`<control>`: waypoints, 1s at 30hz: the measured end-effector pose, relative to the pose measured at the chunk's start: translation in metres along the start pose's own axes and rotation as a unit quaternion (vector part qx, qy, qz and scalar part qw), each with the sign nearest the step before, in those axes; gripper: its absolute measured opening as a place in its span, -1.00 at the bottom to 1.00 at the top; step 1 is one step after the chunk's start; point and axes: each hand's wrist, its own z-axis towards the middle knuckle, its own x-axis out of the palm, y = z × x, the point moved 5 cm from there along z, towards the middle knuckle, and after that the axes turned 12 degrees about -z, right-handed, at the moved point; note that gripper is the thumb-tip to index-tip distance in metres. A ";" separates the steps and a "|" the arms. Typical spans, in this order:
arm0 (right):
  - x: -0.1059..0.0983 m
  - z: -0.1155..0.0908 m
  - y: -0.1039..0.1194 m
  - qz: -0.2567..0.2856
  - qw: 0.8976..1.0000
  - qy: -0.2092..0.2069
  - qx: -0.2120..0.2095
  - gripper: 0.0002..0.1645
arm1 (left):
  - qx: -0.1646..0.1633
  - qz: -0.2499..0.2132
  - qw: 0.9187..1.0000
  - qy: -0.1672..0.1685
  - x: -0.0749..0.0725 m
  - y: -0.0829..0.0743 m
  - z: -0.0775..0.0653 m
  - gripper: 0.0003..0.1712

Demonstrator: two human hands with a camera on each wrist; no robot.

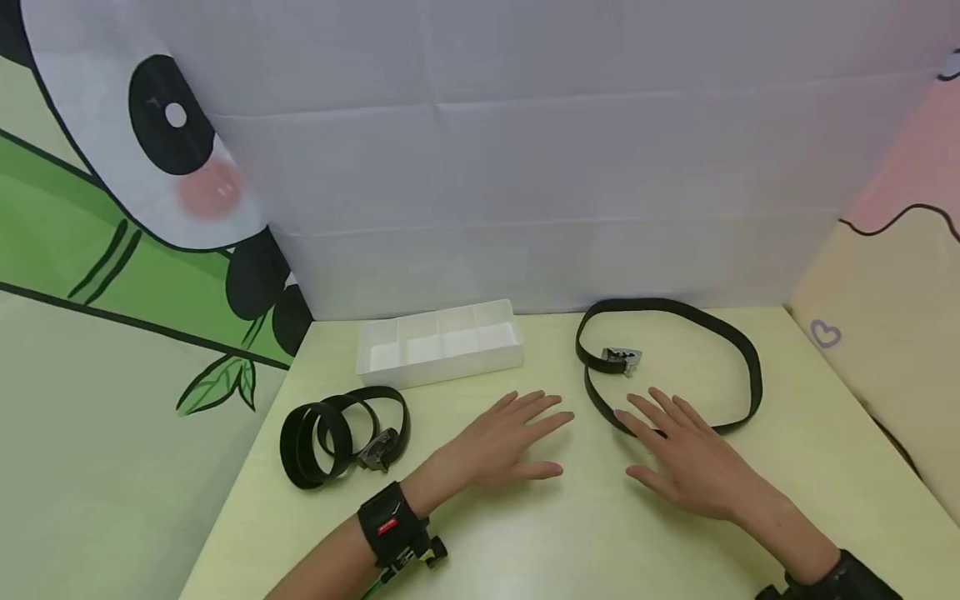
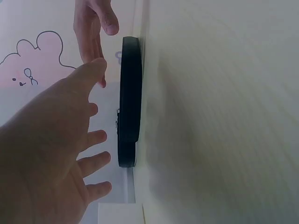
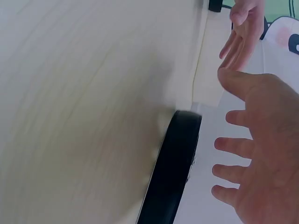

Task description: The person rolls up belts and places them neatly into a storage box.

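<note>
Left hand (image 1: 504, 450): fingers spread, nothing held.
Right hand (image 1: 693, 468): fingers spread, nothing held.
Loose belt (image 1: 753, 375): laid in a wide loop, right of centre, seemingly left uncoiled.
Coiled belt (image 1: 342, 435): mostly rolled, lower left, seemingly done.

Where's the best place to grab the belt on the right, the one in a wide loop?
Probably best: pinch the near-right curve of the belt, coming down from above with the right hand, its fingers straddling the strap. The belt stands on edge on the table, so both flat faces look free there. The buckle sits over on the loop's left side.
</note>
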 end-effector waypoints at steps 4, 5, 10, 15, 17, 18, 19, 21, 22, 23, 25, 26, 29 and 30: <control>0.002 -0.007 -0.019 0.001 1.000 -0.006 0.012 -0.18 | 0.016 -0.004 1.000 -0.009 0.005 -0.002 0.029 -0.14; 0.004 -0.009 -0.025 0.002 1.000 -0.009 0.014 -0.19 | 0.022 -0.005 1.000 -0.015 0.006 -0.003 0.036 -0.16; 0.011 -0.024 -0.064 0.014 0.999 -0.019 0.038 -0.17 | 0.062 -0.006 0.997 -0.036 0.007 -0.011 0.070 -0.29; 0.018 -0.044 -0.107 0.023 0.998 -0.052 0.039 -0.14 | 0.101 0.037 0.993 -0.045 0.012 -0.019 0.098 -0.40; 0.020 -0.050 -0.118 0.022 0.997 -0.069 0.035 -0.18 | 0.112 0.045 0.991 -0.050 0.014 -0.021 0.104 -0.44; 0.021 -0.053 -0.122 0.020 0.996 -0.077 0.034 -0.22 | 0.117 0.044 0.991 -0.051 0.014 -0.022 0.106 -0.46; 0.022 -0.055 -0.125 0.017 0.996 -0.086 0.030 -0.27 | 0.120 0.045 0.990 -0.051 0.015 -0.022 0.108 -0.48; 0.024 -0.058 -0.128 0.014 0.995 -0.101 0.021 -0.38 | 0.122 0.045 0.990 -0.047 0.018 -0.023 0.111 -0.54; 0.024 -0.060 -0.128 0.011 0.994 -0.109 0.016 -0.43 | 0.123 0.046 0.990 -0.045 0.019 -0.023 0.112 -0.59; 0.024 -0.061 -0.127 0.009 0.993 -0.116 0.012 -0.47 | 0.123 0.052 0.990 -0.044 0.020 -0.022 0.112 -0.63; 0.022 -0.063 -0.123 0.009 0.993 -0.121 0.006 -0.54 | 0.123 0.054 0.990 -0.046 0.022 -0.022 0.110 -0.71; 0.021 -0.063 -0.120 0.008 0.992 -0.122 0.005 -0.56 | 0.124 0.056 0.989 -0.049 0.023 -0.021 0.108 -0.75; 0.018 -0.062 -0.107 0.003 0.992 -0.126 -0.008 -0.58 | 0.131 0.061 0.987 -0.063 0.024 -0.020 0.098 -0.82; 0.017 -0.061 -0.102 0.001 0.991 -0.130 -0.017 -0.59 | 0.133 0.061 0.987 -0.069 0.024 -0.019 0.093 -0.83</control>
